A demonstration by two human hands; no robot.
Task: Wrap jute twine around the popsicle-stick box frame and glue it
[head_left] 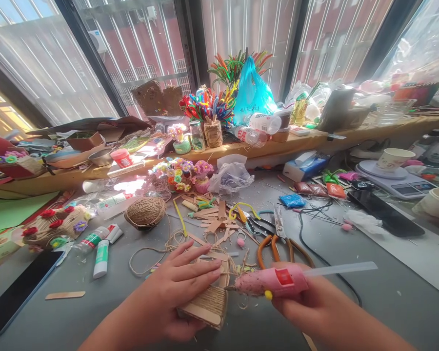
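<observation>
My left hand lies across a small box of wooden craft sticks wrapped in twine, its fingers over the top and its lower part gripping the near side. My right hand is closed round a pink hot glue gun. The gun's metal nozzle points left at the box's right edge, and a clear glue stick sticks out of its back. Loose twine runs from beyond the box toward a brown twine ball. Part of the box is hidden under my left fingers.
Beyond the box lie scattered craft sticks, scissors and orange-handled pliers. A black cable curves on the right. A phone and a glue bottle lie left. A kitchen scale stands right, below a crowded ledge.
</observation>
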